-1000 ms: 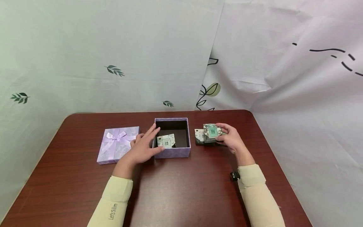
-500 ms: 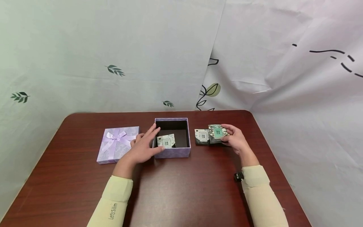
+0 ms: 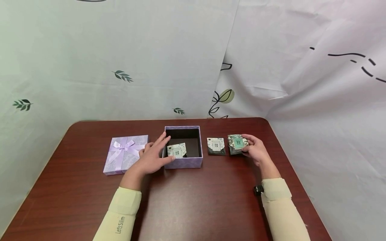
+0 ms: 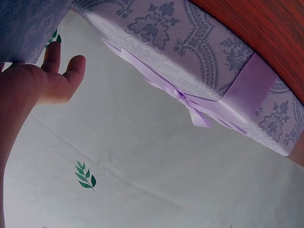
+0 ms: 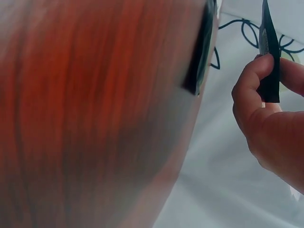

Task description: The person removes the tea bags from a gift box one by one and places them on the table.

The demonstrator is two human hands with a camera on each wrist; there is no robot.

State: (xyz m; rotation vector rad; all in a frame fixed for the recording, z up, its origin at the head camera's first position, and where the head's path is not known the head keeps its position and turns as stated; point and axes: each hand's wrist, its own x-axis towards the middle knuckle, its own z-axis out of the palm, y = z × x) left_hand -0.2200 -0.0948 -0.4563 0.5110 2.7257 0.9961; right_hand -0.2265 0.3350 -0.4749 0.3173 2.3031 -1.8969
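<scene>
My left hand (image 3: 152, 157) rests on the left side of an open lavender box (image 3: 185, 163), its fingers spread and its thumb over the front wall. Inside the box, a white-and-green patterned sachet (image 3: 178, 150) lies toward the front left. To the right, my right hand (image 3: 256, 150) pinches a sachet with a teal label (image 3: 238, 143) by its right edge. The right wrist view shows this sachet (image 5: 271, 85) edge-on between thumb and fingers, raised off the table. Between box and right hand, a white-labelled sachet (image 3: 215, 146) lies flat.
A lavender patterned lid (image 3: 113, 167) with a ribbon bow lies left of the box, partly behind the left hand. Everything stands on a dark red-brown wooden table (image 3: 184, 204). A pale cloth backdrop (image 3: 169, 60) with leaf prints hangs behind the table's far edge.
My right hand has moved right with the teal-labelled sachet, uncovering the white-labelled sachet on the table. The left hand and the box have stayed in place.
</scene>
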